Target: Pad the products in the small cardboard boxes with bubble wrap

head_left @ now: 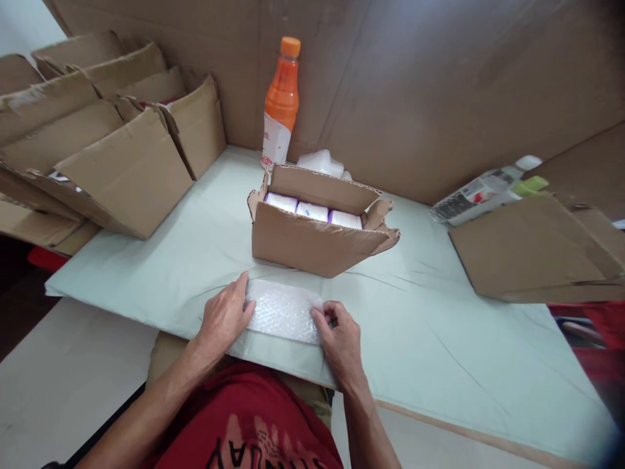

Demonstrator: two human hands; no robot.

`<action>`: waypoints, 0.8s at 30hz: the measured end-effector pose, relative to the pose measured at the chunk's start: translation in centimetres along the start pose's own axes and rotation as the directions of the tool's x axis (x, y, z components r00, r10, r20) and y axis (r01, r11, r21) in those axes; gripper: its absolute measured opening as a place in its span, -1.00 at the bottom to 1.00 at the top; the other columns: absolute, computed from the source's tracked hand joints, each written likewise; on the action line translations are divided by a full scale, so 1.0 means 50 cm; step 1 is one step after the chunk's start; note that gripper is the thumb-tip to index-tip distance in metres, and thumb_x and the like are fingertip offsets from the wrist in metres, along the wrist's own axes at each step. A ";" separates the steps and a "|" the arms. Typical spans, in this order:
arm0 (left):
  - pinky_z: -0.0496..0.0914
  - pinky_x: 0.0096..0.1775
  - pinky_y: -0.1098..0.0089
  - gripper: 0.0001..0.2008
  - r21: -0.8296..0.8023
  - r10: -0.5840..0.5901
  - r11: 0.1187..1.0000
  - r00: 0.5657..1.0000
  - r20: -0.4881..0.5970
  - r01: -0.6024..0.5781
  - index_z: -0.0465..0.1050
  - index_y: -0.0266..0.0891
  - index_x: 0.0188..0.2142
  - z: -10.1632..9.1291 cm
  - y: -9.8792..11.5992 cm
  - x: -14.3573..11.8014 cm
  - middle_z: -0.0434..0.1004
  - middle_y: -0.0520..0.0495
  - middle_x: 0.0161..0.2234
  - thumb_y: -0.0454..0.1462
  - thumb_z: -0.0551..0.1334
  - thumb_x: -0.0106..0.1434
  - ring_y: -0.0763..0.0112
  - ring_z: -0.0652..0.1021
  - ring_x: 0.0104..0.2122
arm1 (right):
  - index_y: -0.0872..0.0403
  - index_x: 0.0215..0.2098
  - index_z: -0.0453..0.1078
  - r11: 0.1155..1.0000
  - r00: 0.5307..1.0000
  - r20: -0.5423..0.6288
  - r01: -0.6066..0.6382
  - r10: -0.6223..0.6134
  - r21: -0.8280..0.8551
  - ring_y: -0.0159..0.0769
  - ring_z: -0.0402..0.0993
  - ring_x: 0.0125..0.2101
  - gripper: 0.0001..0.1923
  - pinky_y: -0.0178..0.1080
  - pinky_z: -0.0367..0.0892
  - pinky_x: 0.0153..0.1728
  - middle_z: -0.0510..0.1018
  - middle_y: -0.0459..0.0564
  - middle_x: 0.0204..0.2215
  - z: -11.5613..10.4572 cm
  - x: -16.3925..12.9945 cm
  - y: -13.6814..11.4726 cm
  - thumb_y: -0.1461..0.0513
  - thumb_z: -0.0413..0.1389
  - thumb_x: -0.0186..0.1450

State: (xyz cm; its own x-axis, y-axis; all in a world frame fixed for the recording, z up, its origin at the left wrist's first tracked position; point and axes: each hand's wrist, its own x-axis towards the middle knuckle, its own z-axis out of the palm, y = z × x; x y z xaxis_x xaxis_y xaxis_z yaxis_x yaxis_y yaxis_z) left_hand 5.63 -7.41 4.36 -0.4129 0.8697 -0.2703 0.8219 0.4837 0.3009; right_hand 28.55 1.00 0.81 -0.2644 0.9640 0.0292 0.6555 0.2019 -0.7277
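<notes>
Crosswise lies long bubble wrap (pixel 284 311), left hand (pixel 224 317) half-spread against one end, right hand (pixel 342 333) pinching the other.

On our counter (pixel 415 345), bubble wrap (pixel 284 311) lies before a carton (pixel 312 242) holding 3 packs (pixel 312 212), an upright bottle (pixel 283 101) behind. We have boxes (pixel 131 169) left; right, another box (pixel 532 254) before a leaning bottle (pixel 481 189).

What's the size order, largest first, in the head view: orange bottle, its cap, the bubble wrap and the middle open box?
1. Middle open box
2. Bubble wrap and orange bottle: too alike to rank, and the wrap is nearer the camera
3. Cap
</notes>
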 end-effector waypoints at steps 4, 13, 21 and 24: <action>0.36 -0.20 0.28 -0.46 0.002 -0.037 0.999 0.998 0.046 0.036 0.20 -0.31 0.29 0.000 0.011 0.008 0.64 -0.12 -0.15 -0.30 0.18 0.34 0.14 0.62 -0.12 | 0.08 -0.15 0.49 0.999 0.999 0.017 0.032 -0.032 -0.011 -0.21 0.44 -0.39 -0.66 -0.14 0.32 -0.20 0.56 -0.04 -0.45 -0.007 -0.008 0.004 0.03 0.13 0.24; 0.36 -0.18 0.33 -0.92 -0.100 0.017 0.995 0.997 -0.075 -0.025 0.40 -0.16 -0.32 0.016 0.004 0.002 0.56 -0.05 -0.27 -0.33 0.14 0.24 0.26 0.56 -0.20 | 0.05 -0.28 0.45 0.996 0.997 -0.007 0.079 -0.079 0.033 -0.21 0.46 -0.34 -0.77 -0.15 0.34 -0.18 0.59 -0.01 -0.39 -0.009 -0.022 0.015 0.06 0.11 0.30; 0.41 -0.25 0.31 -0.82 -0.347 0.032 0.933 0.982 -0.187 -0.096 0.41 -0.18 -0.18 0.036 0.004 -0.004 0.54 0.02 -0.41 -0.26 0.13 0.22 0.32 0.54 -0.40 | 0.07 0.01 0.41 0.987 0.999 -0.009 0.032 -0.031 0.159 -0.21 0.54 -0.28 -0.61 -0.13 0.44 -0.14 0.63 0.01 -0.27 -0.023 -0.028 0.025 0.05 0.15 0.31; 0.45 -0.22 0.30 -0.53 -0.451 0.043 0.882 0.974 -0.221 -0.141 0.31 -0.24 0.14 0.043 0.002 -0.014 0.61 -0.04 -0.30 -0.21 0.16 0.23 0.31 0.57 -0.35 | 0.09 0.33 0.19 0.978 0.998 0.009 0.053 -0.056 0.204 -0.22 0.59 -0.24 -0.31 -0.11 0.48 -0.10 0.65 0.06 -0.16 -0.037 -0.036 0.034 0.06 0.18 0.30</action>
State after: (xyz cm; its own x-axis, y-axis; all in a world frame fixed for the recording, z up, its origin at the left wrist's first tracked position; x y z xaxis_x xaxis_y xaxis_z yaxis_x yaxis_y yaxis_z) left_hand 6.82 -8.18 2.59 -0.4540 0.8897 -0.0484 0.6059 0.3480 0.7154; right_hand 31.46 -0.06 0.77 -0.3073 0.9495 0.0635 0.4829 0.2131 -0.8494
